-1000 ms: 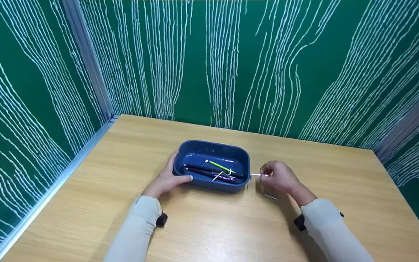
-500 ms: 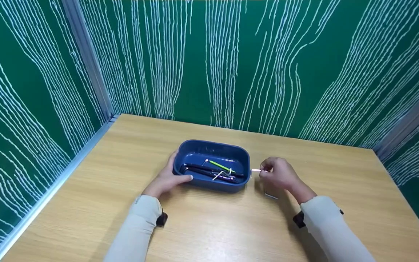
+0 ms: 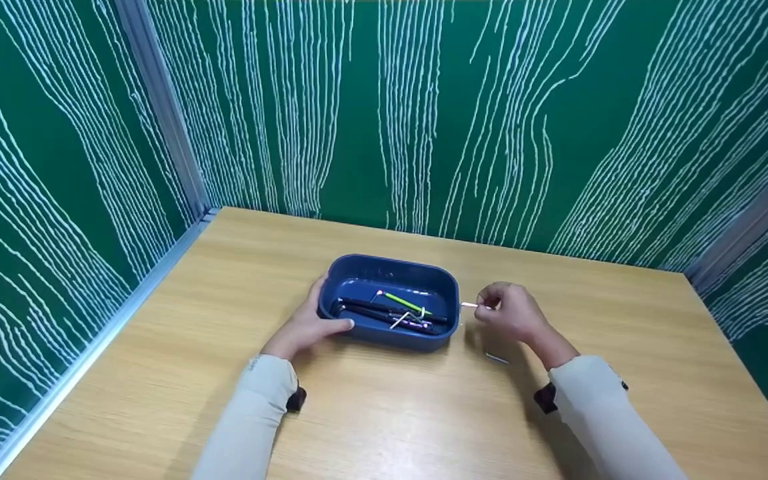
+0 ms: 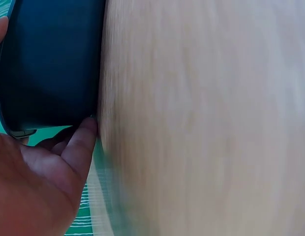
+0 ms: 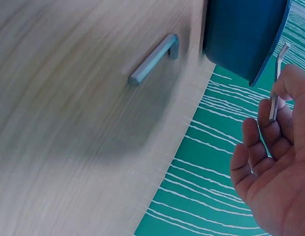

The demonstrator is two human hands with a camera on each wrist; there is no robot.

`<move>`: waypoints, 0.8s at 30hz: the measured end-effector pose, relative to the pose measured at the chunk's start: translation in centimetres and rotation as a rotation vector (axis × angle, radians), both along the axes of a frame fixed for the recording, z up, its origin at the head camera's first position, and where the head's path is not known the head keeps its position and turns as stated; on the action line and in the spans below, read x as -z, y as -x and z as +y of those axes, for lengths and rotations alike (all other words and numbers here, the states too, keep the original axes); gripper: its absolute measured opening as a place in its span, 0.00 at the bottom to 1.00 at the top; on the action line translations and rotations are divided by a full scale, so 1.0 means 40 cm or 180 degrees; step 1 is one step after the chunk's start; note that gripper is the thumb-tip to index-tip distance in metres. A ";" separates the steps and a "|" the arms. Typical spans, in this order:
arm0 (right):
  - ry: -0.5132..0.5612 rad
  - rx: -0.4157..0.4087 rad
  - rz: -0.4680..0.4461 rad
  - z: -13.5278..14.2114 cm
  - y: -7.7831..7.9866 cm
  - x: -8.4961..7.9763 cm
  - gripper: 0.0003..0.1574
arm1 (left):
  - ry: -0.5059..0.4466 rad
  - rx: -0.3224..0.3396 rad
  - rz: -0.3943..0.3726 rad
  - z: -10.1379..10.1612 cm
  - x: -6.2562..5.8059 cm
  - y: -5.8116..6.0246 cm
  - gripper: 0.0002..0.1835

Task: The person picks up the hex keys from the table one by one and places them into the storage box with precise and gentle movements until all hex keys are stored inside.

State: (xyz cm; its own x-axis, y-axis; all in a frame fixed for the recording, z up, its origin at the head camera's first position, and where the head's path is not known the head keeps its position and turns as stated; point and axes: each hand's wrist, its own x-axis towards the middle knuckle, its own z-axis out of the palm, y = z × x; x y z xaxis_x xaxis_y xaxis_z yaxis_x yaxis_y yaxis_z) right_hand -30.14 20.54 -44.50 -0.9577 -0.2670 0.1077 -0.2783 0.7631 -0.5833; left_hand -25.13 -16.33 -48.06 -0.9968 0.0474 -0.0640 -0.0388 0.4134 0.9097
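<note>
A dark blue plastic box (image 3: 391,343) stands on the table. My left hand (image 3: 307,327) holds its left end, thumb at the front rim and fingers round the side; the left wrist view shows a fingertip low by its base. My right hand (image 3: 511,313) pinches a small silver hex key (image 5: 275,88) between thumb and fingers, just beyond the box's right end. The key's short bent end (image 3: 467,305) points toward the box rim. On the table below that hand lies another hex key (image 5: 152,61).
Inside the box lie dark pen-like sticks (image 3: 377,310), a lime-green stick (image 3: 401,301) with a bent metal end, and a pale bent key (image 3: 403,319). The wooden table (image 3: 371,413) meets green panels (image 3: 357,133) with white wavy lines at the back and sides.
My right hand has risen slightly in the head view, away from me, with the hex key still pinched beside the box's right end. The left hand and box stay put.
</note>
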 end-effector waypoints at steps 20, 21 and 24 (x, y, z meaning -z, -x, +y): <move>0.0217 -0.0022 0.0021 -0.089 0.019 -0.024 0.04 | -0.0021 0.0031 0.0057 -0.006 -0.001 0.000 0.53; 0.0229 -0.0035 0.0027 -0.094 0.021 -0.026 0.04 | -0.0007 0.0032 0.0055 -0.006 -0.001 0.000 0.53; 0.0249 -0.0108 0.0115 -0.108 0.024 -0.030 0.03 | 0.0024 0.0013 0.0005 -0.005 0.000 0.002 0.53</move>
State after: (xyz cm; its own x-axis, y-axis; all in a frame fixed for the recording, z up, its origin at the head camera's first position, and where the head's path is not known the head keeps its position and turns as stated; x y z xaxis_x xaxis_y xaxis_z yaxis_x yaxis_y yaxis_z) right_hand -31.09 16.21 -43.30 -0.9433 -0.2886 0.1637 -0.3251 0.7054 -0.6298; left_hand -25.21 -16.52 -48.06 -0.9967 0.0511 -0.0628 -0.0356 0.4203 0.9067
